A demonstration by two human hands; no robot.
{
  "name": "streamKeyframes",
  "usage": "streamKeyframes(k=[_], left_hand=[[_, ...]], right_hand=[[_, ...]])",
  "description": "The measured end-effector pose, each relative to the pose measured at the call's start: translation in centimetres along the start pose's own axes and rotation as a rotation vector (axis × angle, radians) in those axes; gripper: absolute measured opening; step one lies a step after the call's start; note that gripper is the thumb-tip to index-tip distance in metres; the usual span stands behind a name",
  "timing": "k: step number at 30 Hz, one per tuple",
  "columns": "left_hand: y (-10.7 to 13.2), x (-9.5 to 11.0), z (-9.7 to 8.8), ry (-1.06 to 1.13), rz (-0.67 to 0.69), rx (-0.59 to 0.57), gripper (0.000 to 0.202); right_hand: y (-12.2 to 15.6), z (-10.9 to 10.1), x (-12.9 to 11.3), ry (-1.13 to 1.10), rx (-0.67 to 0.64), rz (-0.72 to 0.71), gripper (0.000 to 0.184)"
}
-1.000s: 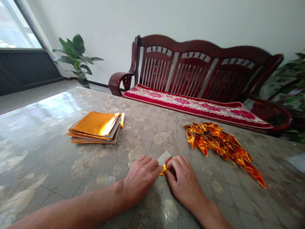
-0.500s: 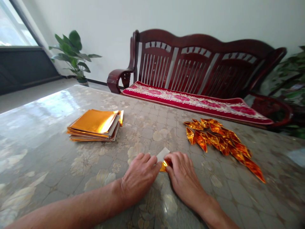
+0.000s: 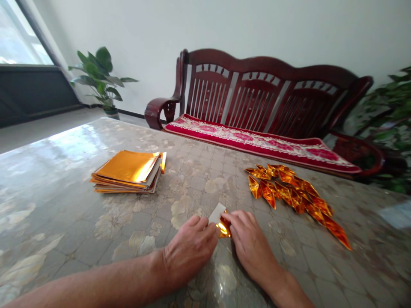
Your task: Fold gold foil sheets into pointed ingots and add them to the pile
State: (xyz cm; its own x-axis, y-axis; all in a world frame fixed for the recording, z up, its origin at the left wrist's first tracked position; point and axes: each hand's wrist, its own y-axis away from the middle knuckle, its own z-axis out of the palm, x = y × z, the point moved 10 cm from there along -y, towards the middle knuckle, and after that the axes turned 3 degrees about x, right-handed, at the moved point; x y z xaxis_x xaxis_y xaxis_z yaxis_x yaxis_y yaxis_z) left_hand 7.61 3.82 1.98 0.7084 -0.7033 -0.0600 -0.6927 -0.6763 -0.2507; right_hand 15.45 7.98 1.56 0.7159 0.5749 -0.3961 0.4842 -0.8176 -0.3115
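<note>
Fingers of my right hand (image 3: 252,246) have shifted on the small foil piece (image 3: 223,229) since the earlier frame, and more of its gold face now shows in the gap between the hands. From my distant seat I have the left hand (image 3: 192,244) grasping the piece's left side, fingers curled in toward the palm. The right hand grasps the opposite side, fingertips laid over the foil; its thumb is mostly hidden, so I cannot tell how hard it presses. The piece lies on the table (image 3: 192,179), well in from the far edge and on my side of the top, whose near edge is out of view. Its pale strip (image 3: 217,212) points away toward the far edge. I judge that I am partway through a fold, and that the next move calls for the left hand to keep the piece steady while the right presses the crease, lightly enough to spare the thin foil.

Farther out, a stack of gold sheets (image 3: 126,167) sits toward the far left corner, its sides uneven. Opposite it, folded foil shapes (image 3: 298,199) lie bunched, trailing from near the far edge back toward my right. Beyond the far edge stands a dark wooden bench (image 3: 239,62) bearing a red runner (image 3: 239,136).
</note>
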Motion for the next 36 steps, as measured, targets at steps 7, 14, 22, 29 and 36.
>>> streamKeyframes(k=[7, 14, 22, 29, 36], left_hand=[[0.1, -1.0, -0.1, -0.022, -0.049, 0.012, 0.006], [0.0, -0.3, 0.0, 0.032, -0.006, 0.017, 0.007], [-0.2, -1.9, 0.7, 0.005, -0.07, -0.019, 0.002], [0.4, 0.4, 1.3, 0.026, -0.056, -0.019, 0.021], [0.4, 0.7, 1.4, 0.034, -0.07, -0.025, 0.03]], right_hand=[[-0.1, -0.3, -0.9, 0.077, -0.006, -0.045, 0.026], [0.0, -0.4, -0.7, 0.102, 0.003, -0.045, 0.023], [0.4, -0.3, -1.4, 0.158, -0.01, -0.044, 0.021], [0.2, -0.4, -0.9, 0.096, -0.01, -0.046, 0.019], [-0.2, 0.0, 0.7, -0.06, -0.047, 0.045, 0.019]])
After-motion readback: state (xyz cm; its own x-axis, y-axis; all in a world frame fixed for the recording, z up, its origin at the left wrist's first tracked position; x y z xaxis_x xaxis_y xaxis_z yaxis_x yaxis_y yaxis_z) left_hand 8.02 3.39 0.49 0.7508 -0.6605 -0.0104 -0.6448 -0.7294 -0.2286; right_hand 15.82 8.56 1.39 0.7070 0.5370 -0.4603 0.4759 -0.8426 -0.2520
